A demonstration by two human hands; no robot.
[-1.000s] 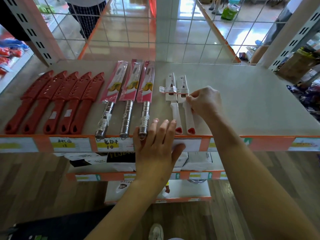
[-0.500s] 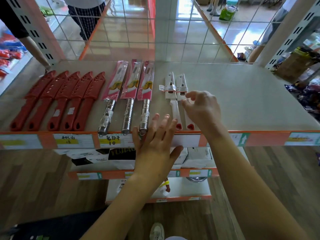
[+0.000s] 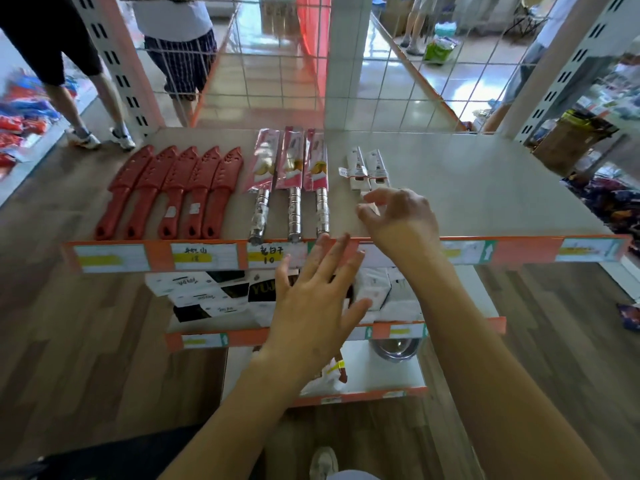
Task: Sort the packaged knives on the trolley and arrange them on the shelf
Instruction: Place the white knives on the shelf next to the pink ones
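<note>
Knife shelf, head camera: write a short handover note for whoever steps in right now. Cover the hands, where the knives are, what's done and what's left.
Left hand: open, fingers spread, in front of the shelf's front edge, holding nothing.
Right hand: open, fingers loosely curled above the handles of the white-packed knives, gripping nothing.
On the shelf, left to right: five red sheathed knives, three pink-packed knives, two white-packed knives.
Done: these ten lie grouped by type.
Left: the trolley is out of view, so check it for more knives.
</note>
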